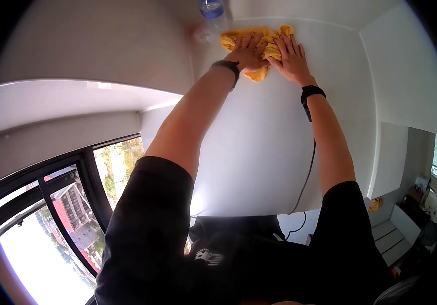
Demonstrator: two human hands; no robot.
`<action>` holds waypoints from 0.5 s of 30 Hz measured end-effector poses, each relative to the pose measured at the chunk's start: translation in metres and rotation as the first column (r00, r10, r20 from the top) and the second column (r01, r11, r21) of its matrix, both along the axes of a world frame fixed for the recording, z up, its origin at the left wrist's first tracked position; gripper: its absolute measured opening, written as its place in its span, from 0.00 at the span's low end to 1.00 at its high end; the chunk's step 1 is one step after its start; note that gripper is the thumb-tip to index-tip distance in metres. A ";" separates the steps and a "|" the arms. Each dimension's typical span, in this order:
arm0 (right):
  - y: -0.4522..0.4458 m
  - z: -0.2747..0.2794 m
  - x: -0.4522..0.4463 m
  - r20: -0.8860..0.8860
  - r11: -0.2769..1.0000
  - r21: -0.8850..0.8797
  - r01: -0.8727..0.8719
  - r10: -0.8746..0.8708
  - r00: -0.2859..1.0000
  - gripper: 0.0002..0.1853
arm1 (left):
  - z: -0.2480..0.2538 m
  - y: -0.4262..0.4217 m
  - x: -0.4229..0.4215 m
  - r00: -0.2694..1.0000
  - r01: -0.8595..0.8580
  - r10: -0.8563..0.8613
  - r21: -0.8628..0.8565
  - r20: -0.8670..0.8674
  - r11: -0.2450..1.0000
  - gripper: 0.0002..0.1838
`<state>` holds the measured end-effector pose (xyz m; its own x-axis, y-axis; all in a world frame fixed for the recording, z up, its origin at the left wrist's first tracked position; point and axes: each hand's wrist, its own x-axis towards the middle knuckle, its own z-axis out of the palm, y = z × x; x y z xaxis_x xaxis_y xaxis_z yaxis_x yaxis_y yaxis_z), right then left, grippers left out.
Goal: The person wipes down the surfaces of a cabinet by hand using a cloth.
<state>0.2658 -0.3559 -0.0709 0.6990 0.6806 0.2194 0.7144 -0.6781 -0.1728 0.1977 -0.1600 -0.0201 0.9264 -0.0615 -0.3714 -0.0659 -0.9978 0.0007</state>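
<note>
White surface [261, 147], pale walls at far end and right, window [66, 203] off left. Bunched yellow cloth [270, 50] at the far end, bottle [212, 12] just beyond its left corner. Left hand [249, 54] and right hand [293, 63] on the cloth, fingers extended; 2 grips open, neither closed round it. Widest room: cloth to near edge.

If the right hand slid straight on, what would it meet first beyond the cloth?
Past the yellow cloth under the right hand, probably the pale wall behind the white surface; the gap is hard to judge.
</note>
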 end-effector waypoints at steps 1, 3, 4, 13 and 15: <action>0.000 -0.003 0.001 -0.004 1.000 -0.003 0.005 -0.005 1.000 0.40 | -0.006 -0.001 0.001 1.000 0.001 -0.001 0.023 0.002 1.000 0.46; 0.003 -0.010 0.006 0.013 1.000 -0.005 0.008 -0.008 1.000 0.40 | -0.016 0.001 0.006 1.000 0.004 -0.005 0.070 0.007 0.998 0.47; 0.004 -0.010 0.009 0.017 1.000 -0.020 0.015 -0.015 1.000 0.40 | -0.021 0.003 0.009 1.000 0.000 -0.001 0.065 0.014 0.998 0.47; 0.005 0.011 0.017 0.047 0.999 0.013 0.037 -0.037 0.998 0.38 | 0.010 0.002 0.024 0.989 -0.082 0.066 -0.114 -0.135 0.990 0.49; 0.006 0.018 0.027 -0.087 0.999 -0.015 0.035 -0.036 0.995 0.46 | 0.023 0.004 0.029 0.993 -0.073 0.059 -0.130 -0.106 0.989 0.49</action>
